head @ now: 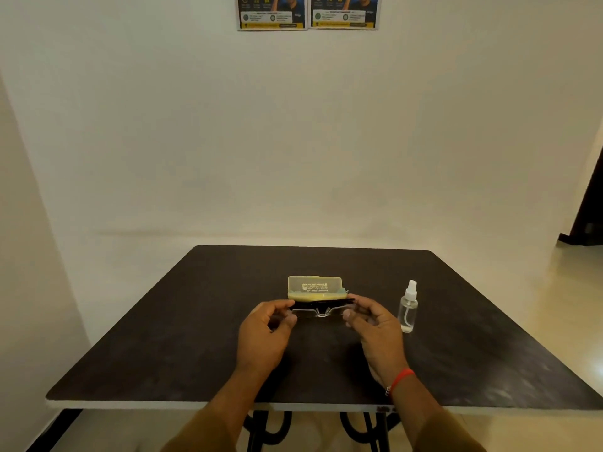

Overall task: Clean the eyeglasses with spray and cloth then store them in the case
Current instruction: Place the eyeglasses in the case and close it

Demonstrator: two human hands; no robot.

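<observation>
While I watch from afar, the left hand (266, 334) and right hand (375, 327) each pinch 1 end of the eyeglasses (321, 310) just above the bench (163, 337), long axis running hand to hand. Dark browline, clear lenses. The open case (315, 285) lies just beyond them; the spray bottle (408, 308) stands nearest the right hand.

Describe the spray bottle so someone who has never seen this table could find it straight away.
On the dark table, look just right of the right hand, which holds the eyeglasses. The spray bottle stands upright there by itself. Unlike the low yellowish case behind the eyeglasses, it is tall, clear and white-capped.
</observation>
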